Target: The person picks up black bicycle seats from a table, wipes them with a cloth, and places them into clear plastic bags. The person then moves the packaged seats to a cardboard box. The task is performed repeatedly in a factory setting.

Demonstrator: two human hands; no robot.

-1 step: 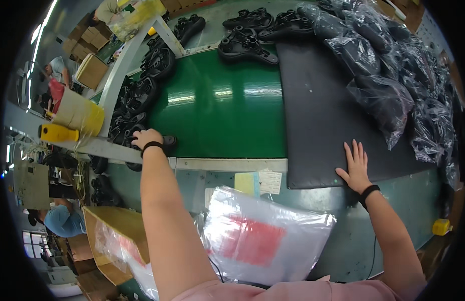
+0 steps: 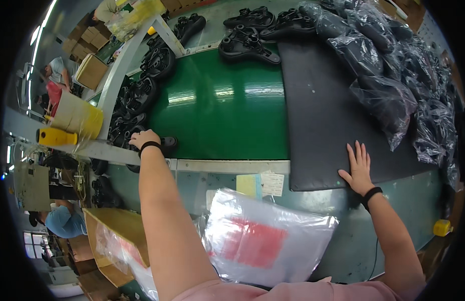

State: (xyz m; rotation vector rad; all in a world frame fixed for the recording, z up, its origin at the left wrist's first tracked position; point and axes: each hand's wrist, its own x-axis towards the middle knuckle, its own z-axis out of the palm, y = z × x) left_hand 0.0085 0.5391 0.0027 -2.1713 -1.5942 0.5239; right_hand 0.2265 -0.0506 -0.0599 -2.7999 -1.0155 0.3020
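Note:
My left hand (image 2: 145, 138) reaches to the near end of a row of upturned black bicycle saddles, its fingers curled on one saddle (image 2: 168, 143) whose narrow nose sticks out to the right. Parts of that saddle are hidden under the hand. On the right, my right hand (image 2: 360, 173) lies flat with fingers spread on a black mat (image 2: 327, 115), near its front edge. It holds nothing. Another upturned saddle (image 2: 247, 47) rests at the far edge of the green belt (image 2: 217, 120). Beyond the mat is a heap of saddles wrapped in clear plastic (image 2: 388, 100).
Clear plastic bags with a red print (image 2: 272, 241) lie close to my body. An open cardboard box (image 2: 114, 246) stands at lower left. A white frame (image 2: 112, 150) with a yellow-handled tool (image 2: 57, 136) crosses the left side. People work farther left.

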